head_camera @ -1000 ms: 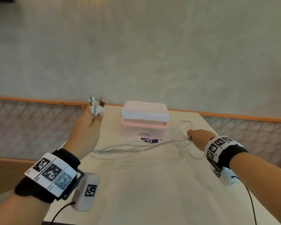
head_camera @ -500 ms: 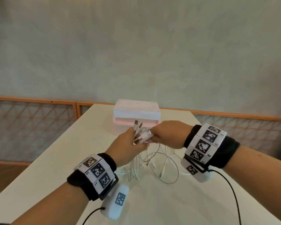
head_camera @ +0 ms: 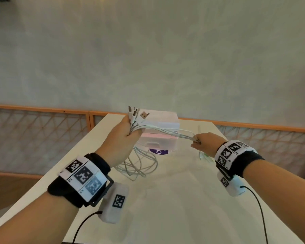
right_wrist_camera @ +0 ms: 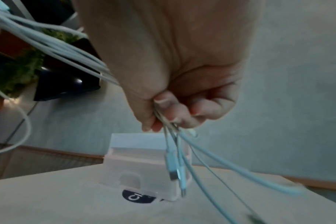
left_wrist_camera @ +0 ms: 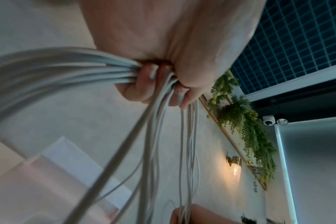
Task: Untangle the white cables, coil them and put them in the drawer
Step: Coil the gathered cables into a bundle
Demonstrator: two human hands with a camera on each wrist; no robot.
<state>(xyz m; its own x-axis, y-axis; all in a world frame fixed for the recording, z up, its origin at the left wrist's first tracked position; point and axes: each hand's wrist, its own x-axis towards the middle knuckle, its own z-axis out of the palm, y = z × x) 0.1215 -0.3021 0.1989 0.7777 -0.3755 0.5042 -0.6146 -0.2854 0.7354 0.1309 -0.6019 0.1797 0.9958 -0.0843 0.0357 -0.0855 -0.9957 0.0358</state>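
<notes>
My left hand is raised above the table and grips a bundle of white cables, with several plugs sticking up out of the fist. The strands run taut to the right into my right hand, which pinches them in curled fingers. Loose plug ends dangle below that hand. Cable loops hang from the left fist onto the table. Behind the cables stands the small pink and white drawer box, its drawer front shut.
The white table stretches towards me. A purple round sticker lies in front of the drawer box. An orange-framed lattice railing runs behind the table, with a grey wall above it.
The hands met in front of the drawer box half a second ago. They have since pulled apart, the left rising with the plugs and the right sliding out to the right along the cables.
</notes>
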